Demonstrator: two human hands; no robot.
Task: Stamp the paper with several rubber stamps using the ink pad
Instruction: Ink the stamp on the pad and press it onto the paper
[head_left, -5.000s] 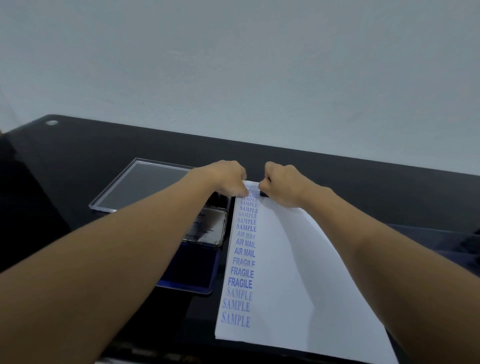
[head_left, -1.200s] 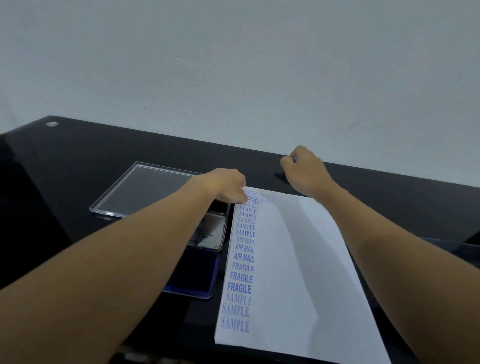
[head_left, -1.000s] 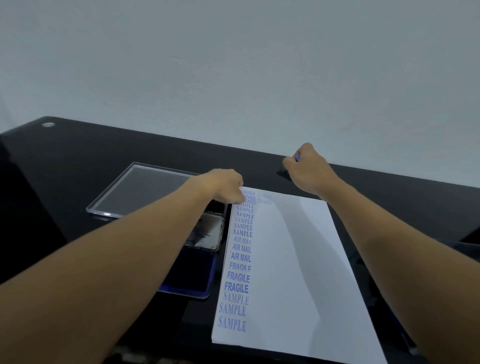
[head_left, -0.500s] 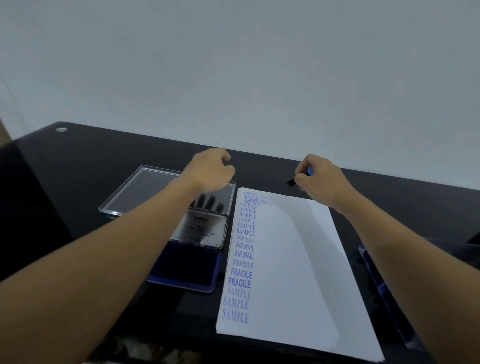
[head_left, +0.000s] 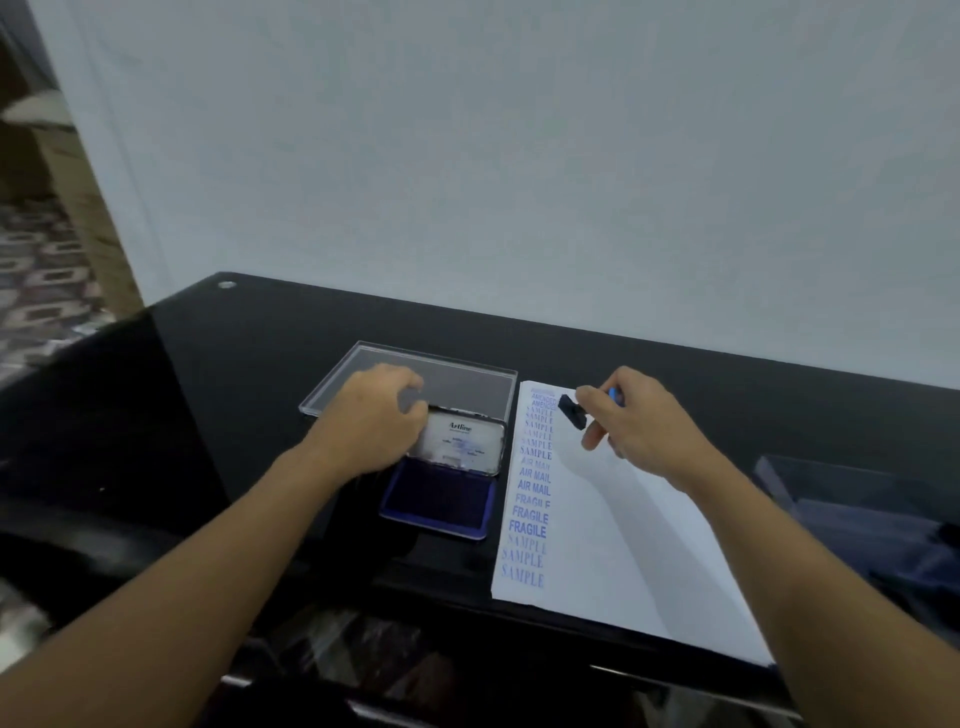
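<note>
A white paper (head_left: 613, 525) lies on the black table, with a column of blue stamped words down its left edge. My right hand (head_left: 631, 421) pinches a small rubber stamp (head_left: 573, 411) with a black base and blue handle, lifted above the paper's top. The blue ink pad (head_left: 441, 499) sits open left of the paper, its metal lid (head_left: 465, 441) tilted back. My left hand (head_left: 371, 423) hovers with curled fingers at the lid's left edge; whether it touches the lid is unclear.
A clear plastic case (head_left: 457, 376) lies behind the ink pad. A dark blue tray (head_left: 857, 499) sits at the table's right edge. The black table (head_left: 234, 374) ends at a pale wall behind. A doorway opens at far left.
My left hand left the paper's top corner and moved left to the ink pad lid. My right hand lifted the stamp off the table behind the paper and brought it above the paper's top.
</note>
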